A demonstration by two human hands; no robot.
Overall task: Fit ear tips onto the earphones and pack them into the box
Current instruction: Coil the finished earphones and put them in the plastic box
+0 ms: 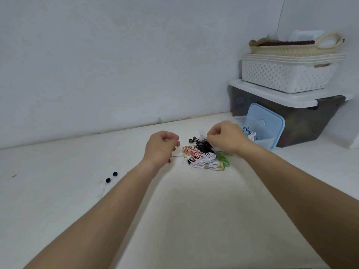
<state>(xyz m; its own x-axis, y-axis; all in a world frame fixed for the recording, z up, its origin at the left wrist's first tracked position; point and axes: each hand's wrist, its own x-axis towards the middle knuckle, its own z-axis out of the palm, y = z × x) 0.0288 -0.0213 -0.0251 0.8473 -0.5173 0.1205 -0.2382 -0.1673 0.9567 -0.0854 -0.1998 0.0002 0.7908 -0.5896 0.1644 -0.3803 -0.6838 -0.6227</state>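
Above the earphones [202,156], left hand [161,147] and right hand [225,137], fingers [172,139] curled (hold unclear); broad table [194,210] nearside; box [266,143] rightward

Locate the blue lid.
Head view, right side: the blue lid leans against the dark storage bin, behind the clear box, beside the right hand.

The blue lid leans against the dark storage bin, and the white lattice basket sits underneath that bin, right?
No. The head view shows the white lattice basket on top of the dark storage bin, not underneath it. The blue lid does lean against that bin.
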